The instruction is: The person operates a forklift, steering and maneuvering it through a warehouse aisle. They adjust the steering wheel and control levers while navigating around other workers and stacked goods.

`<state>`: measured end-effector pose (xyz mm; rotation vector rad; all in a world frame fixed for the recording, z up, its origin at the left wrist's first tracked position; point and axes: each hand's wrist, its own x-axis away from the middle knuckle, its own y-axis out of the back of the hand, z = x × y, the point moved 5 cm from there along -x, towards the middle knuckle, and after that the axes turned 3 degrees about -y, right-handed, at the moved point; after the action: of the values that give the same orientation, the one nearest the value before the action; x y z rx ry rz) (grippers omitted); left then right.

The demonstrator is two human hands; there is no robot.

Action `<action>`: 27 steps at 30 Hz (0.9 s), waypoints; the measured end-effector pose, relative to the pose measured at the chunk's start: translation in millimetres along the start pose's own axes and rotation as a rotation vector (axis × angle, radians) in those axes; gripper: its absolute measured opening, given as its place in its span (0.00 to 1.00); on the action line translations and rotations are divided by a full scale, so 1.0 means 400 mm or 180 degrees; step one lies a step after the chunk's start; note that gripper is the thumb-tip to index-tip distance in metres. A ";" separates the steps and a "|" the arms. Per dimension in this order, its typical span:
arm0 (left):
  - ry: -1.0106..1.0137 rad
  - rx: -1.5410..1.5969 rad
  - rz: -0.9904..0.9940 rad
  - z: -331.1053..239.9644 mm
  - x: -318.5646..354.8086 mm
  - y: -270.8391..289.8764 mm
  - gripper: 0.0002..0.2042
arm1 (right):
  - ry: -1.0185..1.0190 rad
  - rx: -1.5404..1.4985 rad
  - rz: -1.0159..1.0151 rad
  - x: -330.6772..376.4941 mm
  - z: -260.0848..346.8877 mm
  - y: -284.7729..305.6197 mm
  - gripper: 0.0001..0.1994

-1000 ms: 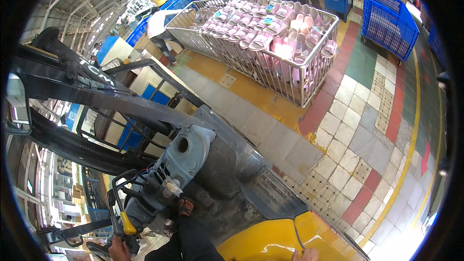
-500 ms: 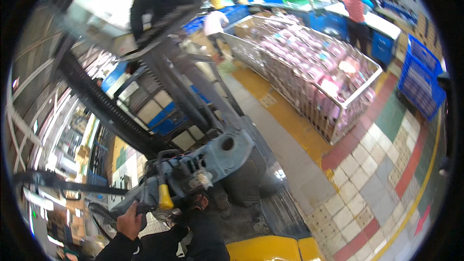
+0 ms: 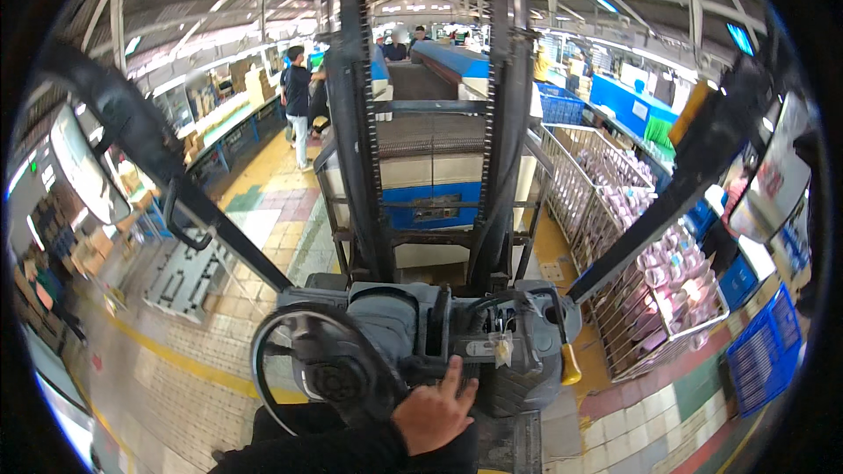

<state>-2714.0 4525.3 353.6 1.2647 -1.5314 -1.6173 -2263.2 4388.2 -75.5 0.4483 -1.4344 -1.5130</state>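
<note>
The driver's left hand [image 3: 436, 412] reaches across in a black sleeve, fingers loosely spread and nothing held that I can see; whether the fingertips touch the grey dashboard [image 3: 382, 316] just ahead, I can't tell. The steering wheel [image 3: 335, 379] sits just left of that hand, no fingers wrapped round its rim. Over to the right, well apart from the grip, there's a yellow-handled lever [image 3: 571, 364]. Beyond the dash rises the dark mast [image 3: 498, 140]; right of it, a metal cage [image 3: 606, 298] holds pink slippers [image 3: 674, 268]. Farther left stands a person [image 3: 299, 101].
</note>
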 end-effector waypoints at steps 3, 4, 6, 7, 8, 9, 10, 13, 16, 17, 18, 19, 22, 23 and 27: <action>-0.0095 -0.0273 0.0037 0.001 -0.002 -0.031 0.35 | 0.0510 -0.0209 -0.0172 -0.059 0.284 -0.068 0.16; -0.0079 -0.0301 0.0155 0.001 -0.004 -0.047 0.37 | 0.0859 -0.0365 -0.0388 -0.069 0.402 -0.054 0.16; -0.0104 -0.0501 -0.0034 -0.003 -0.007 -0.063 0.29 | 0.1694 -0.0698 -0.0971 -0.027 0.599 0.047 0.15; -0.0118 -0.0643 -0.0067 -0.005 -0.009 -0.071 0.27 | 0.2289 -0.0990 -0.1216 -0.003 0.700 0.132 0.13; -0.0142 -0.0789 -0.0089 -0.008 -0.009 -0.079 0.25 | 0.2897 -0.1272 -0.1473 0.045 0.785 0.219 0.11; -0.0204 -0.0925 -0.0075 -0.010 -0.009 -0.085 0.22 | 0.2660 -0.1561 -0.1319 0.067 0.838 0.303 0.09; -0.0198 -0.0920 -0.0089 -0.010 -0.012 -0.088 0.22 | 0.2464 -0.1809 -0.1266 0.096 0.883 0.386 0.07; -0.0143 -0.0545 -0.0014 -0.013 -0.013 -0.086 0.22 | 0.2833 -0.1890 -0.1844 0.217 0.986 0.611 0.05; 0.0022 -0.0226 -0.0130 -0.008 -0.017 -0.061 0.21 | 0.3764 -0.1845 -0.2265 0.301 1.052 0.762 0.05; 0.0008 -0.0158 -0.0236 -0.006 -0.019 -0.047 0.22 | 0.3773 -0.1686 -0.2360 0.305 1.068 0.795 0.05; 0.0011 -0.0043 -0.0276 -0.004 -0.019 -0.035 0.25 | 0.3768 -0.1564 -0.2406 0.304 1.083 0.819 0.05; 0.0018 0.0057 -0.0301 0.001 -0.019 -0.023 0.27 | 0.3666 -0.1406 -0.2525 0.290 1.104 0.837 0.06; -0.0550 0.1113 -0.0775 0.012 -0.003 0.033 0.26 | 0.3074 -0.0950 -0.2762 0.240 1.161 0.842 0.11; -0.0859 0.1460 -0.0997 0.012 0.010 0.056 0.23 | 0.2871 -0.0803 -0.2737 0.224 1.171 0.836 0.13; -0.1395 0.2123 -0.0500 0.028 0.134 0.086 0.18 | 0.2435 -0.0188 -0.2423 0.183 1.183 0.776 0.19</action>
<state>-2751.7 4476.2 372.6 1.4439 -2.4399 -1.6084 -2555.8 4640.2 344.6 1.4706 -0.6166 -1.6559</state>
